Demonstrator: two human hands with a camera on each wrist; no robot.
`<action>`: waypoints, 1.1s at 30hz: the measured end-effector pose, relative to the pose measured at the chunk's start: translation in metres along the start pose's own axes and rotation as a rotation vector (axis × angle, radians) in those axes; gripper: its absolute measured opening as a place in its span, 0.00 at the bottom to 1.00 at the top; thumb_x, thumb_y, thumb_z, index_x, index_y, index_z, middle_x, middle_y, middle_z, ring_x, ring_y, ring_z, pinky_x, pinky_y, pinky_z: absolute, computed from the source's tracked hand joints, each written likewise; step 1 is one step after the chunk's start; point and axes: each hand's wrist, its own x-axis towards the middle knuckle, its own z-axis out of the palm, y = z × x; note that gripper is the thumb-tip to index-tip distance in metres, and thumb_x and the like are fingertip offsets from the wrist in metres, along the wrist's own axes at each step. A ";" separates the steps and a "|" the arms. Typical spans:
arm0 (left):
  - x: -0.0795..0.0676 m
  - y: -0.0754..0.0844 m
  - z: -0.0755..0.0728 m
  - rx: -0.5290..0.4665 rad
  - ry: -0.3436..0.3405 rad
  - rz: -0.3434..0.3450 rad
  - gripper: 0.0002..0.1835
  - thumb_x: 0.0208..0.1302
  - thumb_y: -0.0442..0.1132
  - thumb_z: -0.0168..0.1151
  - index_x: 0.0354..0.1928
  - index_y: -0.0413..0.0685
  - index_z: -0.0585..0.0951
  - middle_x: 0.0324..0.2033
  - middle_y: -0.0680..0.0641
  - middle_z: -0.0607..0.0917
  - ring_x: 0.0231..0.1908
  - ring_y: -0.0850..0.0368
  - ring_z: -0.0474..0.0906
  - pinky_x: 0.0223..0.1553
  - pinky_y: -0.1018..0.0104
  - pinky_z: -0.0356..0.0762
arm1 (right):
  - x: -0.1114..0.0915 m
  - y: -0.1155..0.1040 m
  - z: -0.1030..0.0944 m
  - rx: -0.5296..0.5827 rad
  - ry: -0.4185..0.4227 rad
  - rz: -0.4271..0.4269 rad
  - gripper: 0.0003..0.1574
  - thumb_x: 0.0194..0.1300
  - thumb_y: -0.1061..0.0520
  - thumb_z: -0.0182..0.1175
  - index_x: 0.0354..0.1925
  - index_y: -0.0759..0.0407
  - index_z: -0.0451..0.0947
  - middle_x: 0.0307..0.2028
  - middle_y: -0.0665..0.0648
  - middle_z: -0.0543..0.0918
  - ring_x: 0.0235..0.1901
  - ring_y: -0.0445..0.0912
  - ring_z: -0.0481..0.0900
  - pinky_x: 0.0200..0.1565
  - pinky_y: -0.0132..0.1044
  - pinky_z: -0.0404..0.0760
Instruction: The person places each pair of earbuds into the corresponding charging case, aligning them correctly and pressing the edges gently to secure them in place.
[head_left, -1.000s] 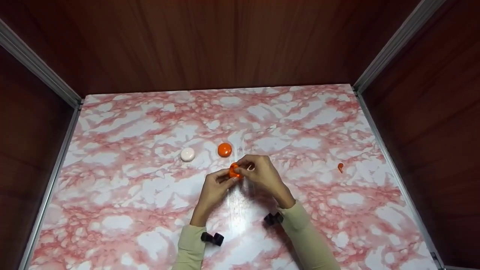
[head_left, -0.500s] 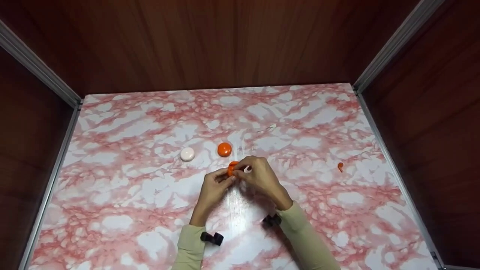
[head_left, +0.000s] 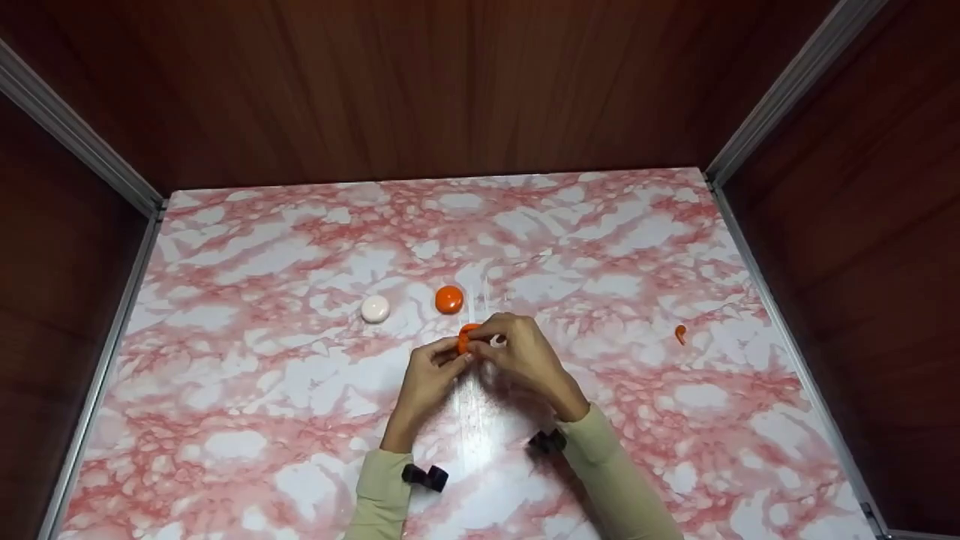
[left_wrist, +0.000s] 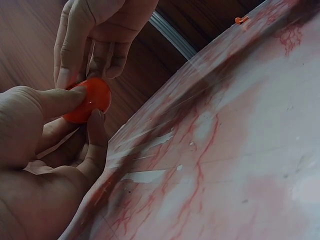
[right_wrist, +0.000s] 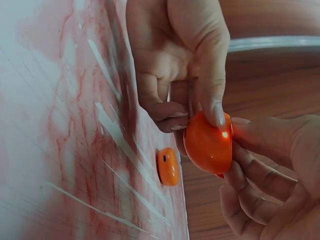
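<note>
Both hands meet at an orange earbud case (head_left: 465, 341) above the middle of the table. My left hand (head_left: 431, 373) holds it from the left, thumb and fingers around its rounded body. From the other side my right hand (head_left: 521, 350) pinches it, the thumb pressed to its shell in the right wrist view. A small light glows on the case (right_wrist: 207, 147) beside that thumb. Whether an earbud sits inside is hidden by the fingers. Far to the right lies a loose orange earbud (head_left: 680, 334).
Just beyond the hands, a second orange case (head_left: 448, 299) lies on the table, its port visible in the right wrist view. A white case (head_left: 375, 308) is to its left. Dark wood panels (head_left: 450, 90) border the pink-and-white marbled table (head_left: 300, 420).
The held case has turned slightly between the fingers, and the glow seen on it from the head view no longer shows there. Both hands stay almost in place. The things on the table have not moved.
</note>
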 end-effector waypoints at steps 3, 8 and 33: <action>0.000 0.001 0.000 -0.006 -0.003 0.007 0.18 0.69 0.27 0.67 0.59 0.26 0.82 0.53 0.29 0.88 0.46 0.65 0.87 0.46 0.77 0.83 | -0.001 0.001 -0.003 0.030 -0.007 0.014 0.10 0.68 0.59 0.71 0.47 0.58 0.92 0.42 0.58 0.92 0.41 0.51 0.89 0.46 0.54 0.88; 0.000 0.000 -0.001 0.013 -0.002 -0.002 0.18 0.70 0.30 0.68 0.59 0.28 0.83 0.53 0.30 0.88 0.47 0.62 0.87 0.45 0.76 0.83 | -0.003 0.003 -0.010 0.048 0.018 0.035 0.11 0.68 0.60 0.71 0.49 0.57 0.91 0.42 0.57 0.92 0.40 0.51 0.88 0.45 0.52 0.89; 0.000 -0.001 -0.001 0.024 0.018 -0.010 0.20 0.70 0.33 0.69 0.58 0.27 0.82 0.52 0.31 0.88 0.46 0.61 0.86 0.45 0.76 0.83 | -0.049 0.065 -0.094 -0.010 0.243 0.236 0.19 0.69 0.58 0.71 0.56 0.63 0.85 0.51 0.65 0.89 0.47 0.58 0.88 0.52 0.55 0.87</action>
